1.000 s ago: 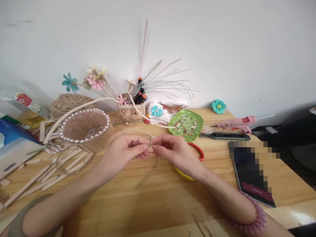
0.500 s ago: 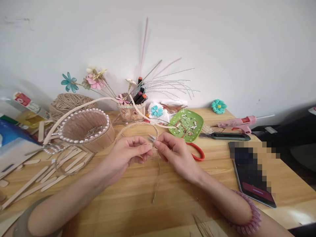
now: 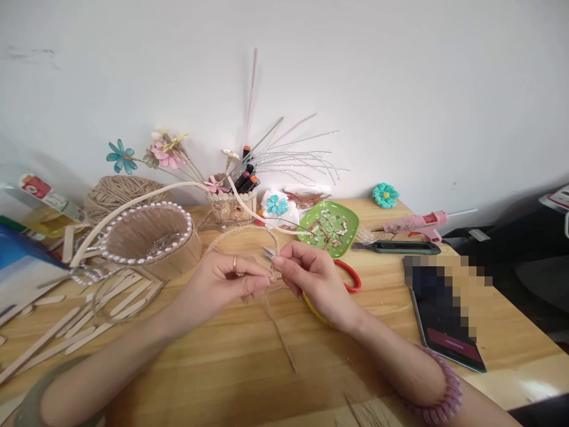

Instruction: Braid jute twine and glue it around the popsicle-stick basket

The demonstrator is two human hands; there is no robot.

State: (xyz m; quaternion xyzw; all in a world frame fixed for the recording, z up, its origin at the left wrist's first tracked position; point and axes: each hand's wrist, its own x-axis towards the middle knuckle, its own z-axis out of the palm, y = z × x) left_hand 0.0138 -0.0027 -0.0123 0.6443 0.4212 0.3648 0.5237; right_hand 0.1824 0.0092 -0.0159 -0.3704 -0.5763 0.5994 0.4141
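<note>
above the wooden table [image 3: 213,362], two hands work jute twine [image 3: 249,232].
left hand [image 3: 222,281] and right hand [image 3: 306,276] both pinch the twine loop, fingertips almost touching; loose end trails down.

scissors [image 3: 331,279]: mostly hidden behind the right hand [image 3: 311,279]; only a red handle loop, a yellow one and the blade tips show
twine [image 3: 249,234]: where both hands pinch it, the fingers cover the crossing; knot or not cannot be told
phone [image 3: 448,332]: right of the right hand, its upper part is pixelated
blue book [image 3: 18,267]: far left of the pearl-rimmed basket [image 3: 151,237], cut by the picture's edge
green dish [image 3: 329,225]: contents too small to tell
craft sticks [image 3: 66,326]: lowest ends run off the left edge
</note>
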